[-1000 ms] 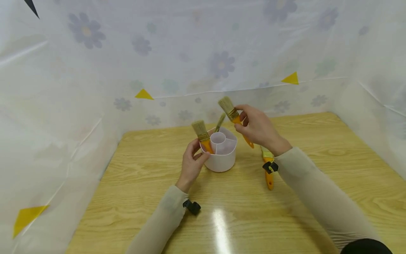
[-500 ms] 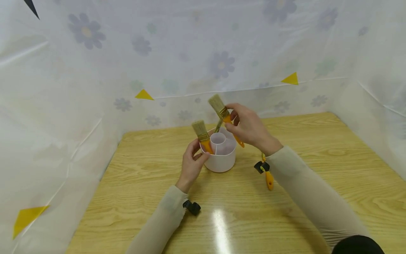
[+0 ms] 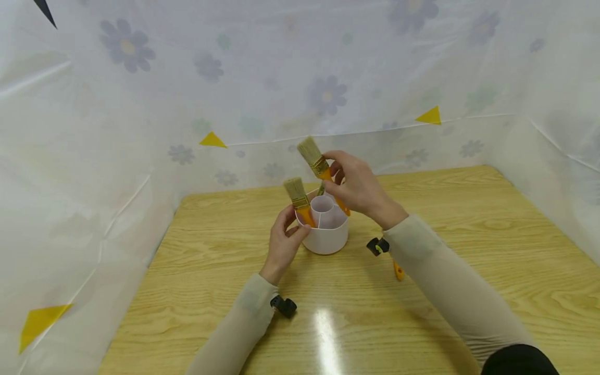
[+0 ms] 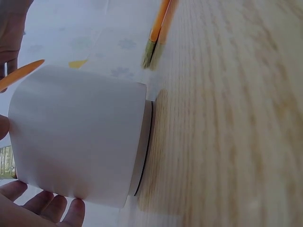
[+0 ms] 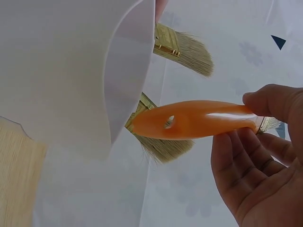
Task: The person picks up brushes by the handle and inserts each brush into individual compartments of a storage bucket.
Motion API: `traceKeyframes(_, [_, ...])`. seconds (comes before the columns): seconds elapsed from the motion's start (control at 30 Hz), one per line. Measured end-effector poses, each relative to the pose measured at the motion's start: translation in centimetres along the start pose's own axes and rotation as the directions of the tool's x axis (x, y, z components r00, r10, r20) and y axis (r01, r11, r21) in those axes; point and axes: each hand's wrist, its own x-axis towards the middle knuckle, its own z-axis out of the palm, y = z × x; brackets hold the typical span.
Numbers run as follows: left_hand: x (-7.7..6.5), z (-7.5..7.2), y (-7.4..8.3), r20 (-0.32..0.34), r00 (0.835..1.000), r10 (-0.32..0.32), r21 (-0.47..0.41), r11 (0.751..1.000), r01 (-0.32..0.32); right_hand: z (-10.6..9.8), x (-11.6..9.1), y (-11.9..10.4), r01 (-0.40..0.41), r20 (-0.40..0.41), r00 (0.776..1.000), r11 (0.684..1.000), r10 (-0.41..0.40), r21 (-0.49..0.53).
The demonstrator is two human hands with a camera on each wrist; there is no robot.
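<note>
A white round holder with divided compartments stands on the table. My left hand grips its left side, thumb at the rim and fingers along the outer wall in the left wrist view. A flat paintbrush with an orange handle leans in its left compartment, bristles up. Behind the middle tube a second brush shows, mostly covered. Over the right part of the holder, my right hand pinches a third paintbrush near its ferrule; the brush is tilted, bristles up, handle end close to the rim.
Another paintbrush lies on the wooden table right of the holder; my right forearm covers most of it in the head view. White flowered sheeting with yellow triangles encloses the back and sides.
My right hand has moved left with its paintbrush, from right of the holder to over it. The left hand and the holder have stayed put.
</note>
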Motion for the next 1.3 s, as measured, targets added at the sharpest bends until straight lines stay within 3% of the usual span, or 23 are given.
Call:
traceKeyframes(0.6, [-0.1, 0.0, 0.3, 0.044, 0.999, -0.013, 0.022, 1.0, 0.012, 1.2, 0.8, -0.2, 0.092, -0.105, 0.991, 0.993, -0.084, 0.073])
traceKeyframes(1.3, [-0.1, 0.0, 0.3, 0.03, 0.999, -0.016, 0.013, 1.0, 0.016, 2.5, 1.0, 0.2, 0.137, -0.213, 0.97, 0.988, -0.12, 0.066])
